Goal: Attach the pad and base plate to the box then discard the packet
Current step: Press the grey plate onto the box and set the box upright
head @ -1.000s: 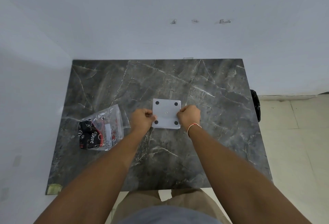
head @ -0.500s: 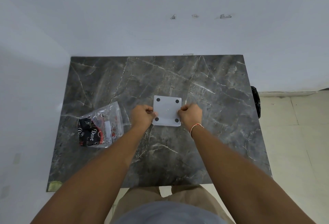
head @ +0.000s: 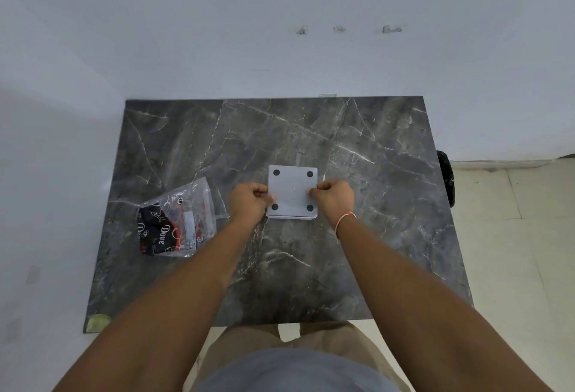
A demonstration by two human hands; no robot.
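Centre frame, a white square box (head: 292,192) lies on the dark marble surface (head: 373,148). The left hand (head: 250,198) and right hand (head: 334,197) pinch its side edges. Uneven pressing could misalign the plate. The packet (head: 175,220) lies left, easily forgotten.

Near the middle of the desk (head: 357,142), lying flat: the box (head: 292,192), base plate uppermost. At its left edge the left hand (head: 249,201), at its right edge the right hand (head: 336,200) — fingers (head: 314,193) of each curled onto the plate. Left of the left hand and a little nearer the body, flat on the desk: the packet (head: 177,220), apart from the box. Behind the desk, a wall (head: 280,49); to the right, floor (head: 513,236) — with a bag (head: 445,178) against the desk's right edge.
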